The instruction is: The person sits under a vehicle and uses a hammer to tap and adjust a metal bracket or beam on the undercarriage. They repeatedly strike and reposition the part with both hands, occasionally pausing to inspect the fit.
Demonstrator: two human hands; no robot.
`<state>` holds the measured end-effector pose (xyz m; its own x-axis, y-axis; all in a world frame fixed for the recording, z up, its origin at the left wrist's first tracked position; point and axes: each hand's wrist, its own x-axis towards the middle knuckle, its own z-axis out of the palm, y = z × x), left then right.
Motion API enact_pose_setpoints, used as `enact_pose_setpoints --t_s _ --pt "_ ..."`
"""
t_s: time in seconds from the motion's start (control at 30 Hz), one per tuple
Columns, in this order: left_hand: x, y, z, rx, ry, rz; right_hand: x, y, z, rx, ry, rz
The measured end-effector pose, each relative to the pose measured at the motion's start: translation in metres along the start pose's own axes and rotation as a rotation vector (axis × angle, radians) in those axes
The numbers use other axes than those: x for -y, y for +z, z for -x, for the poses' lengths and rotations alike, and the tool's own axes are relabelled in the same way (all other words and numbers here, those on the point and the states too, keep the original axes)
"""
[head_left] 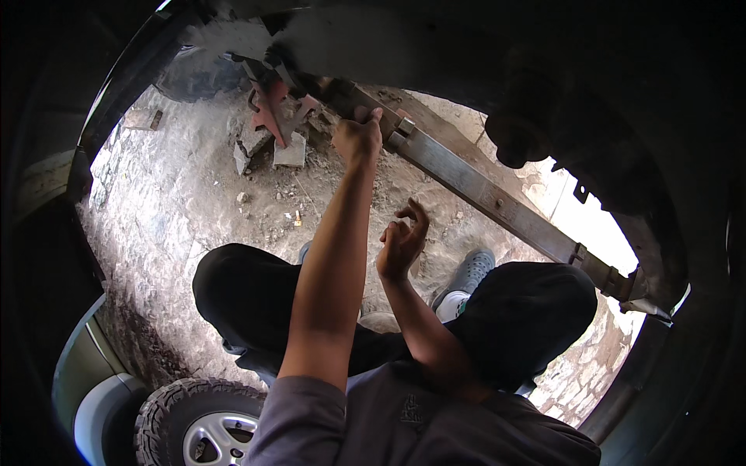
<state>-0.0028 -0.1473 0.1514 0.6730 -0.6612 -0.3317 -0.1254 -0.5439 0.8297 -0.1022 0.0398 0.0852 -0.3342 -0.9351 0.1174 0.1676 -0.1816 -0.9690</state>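
Observation:
A long, flat metal bar that looks like a vehicle leaf spring (482, 190) slants from the upper middle down to the right, with a metal clip (402, 130) around it. My left hand (359, 140) reaches up to its upper part, fingers closed at its edge and partly hidden, just left of the clip. Below the bar, my right hand (402, 242) hangs in the air, apart from it. Its fingers are loosely bent and spread, with nothing visible in them.
Dark vehicle underbody (404, 46) arches overhead. A red stand (270, 113) rises near broken blocks (290, 151) at the upper left. A treaded wheel (167, 415) lies at lower left. My bent knees and grey shoe (472, 272) are over rough, debris-strewn ground (171, 210).

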Motion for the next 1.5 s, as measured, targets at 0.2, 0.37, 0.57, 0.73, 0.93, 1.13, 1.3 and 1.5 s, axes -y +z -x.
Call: enact_pose_setpoints --t_s 0.2,0.37,0.57,0.73,0.93,1.13,1.3,1.5 --pt "0.023 -0.006 0.014 -0.032 0.093 -0.118 -0.002 0.001 -0.008 -0.025 0.006 0.007" --pt "0.001 -0.012 0.014 -0.038 0.080 -0.067 -0.010 -0.005 -0.005 0.000 -0.016 0.044" --pt "0.010 -0.006 0.030 -0.024 0.111 -0.044 -0.006 -0.009 -0.009 0.041 0.002 0.027" --pt "0.016 0.002 0.036 -0.081 0.186 -0.085 -0.021 -0.005 -0.007 0.022 0.005 0.009" --pt "-0.012 0.001 0.035 -0.124 0.045 0.037 -0.031 -0.009 0.004 0.045 0.060 -0.026" --pt "0.019 0.001 0.030 -0.115 0.191 -0.071 -0.040 -0.015 -0.001 0.105 0.069 0.041" --pt "0.001 -0.001 0.018 -0.055 0.118 -0.066 -0.046 -0.020 0.002 0.080 0.057 0.081" --pt "0.005 -0.007 0.015 -0.002 0.128 -0.117 -0.044 -0.011 -0.003 0.070 0.046 0.010"
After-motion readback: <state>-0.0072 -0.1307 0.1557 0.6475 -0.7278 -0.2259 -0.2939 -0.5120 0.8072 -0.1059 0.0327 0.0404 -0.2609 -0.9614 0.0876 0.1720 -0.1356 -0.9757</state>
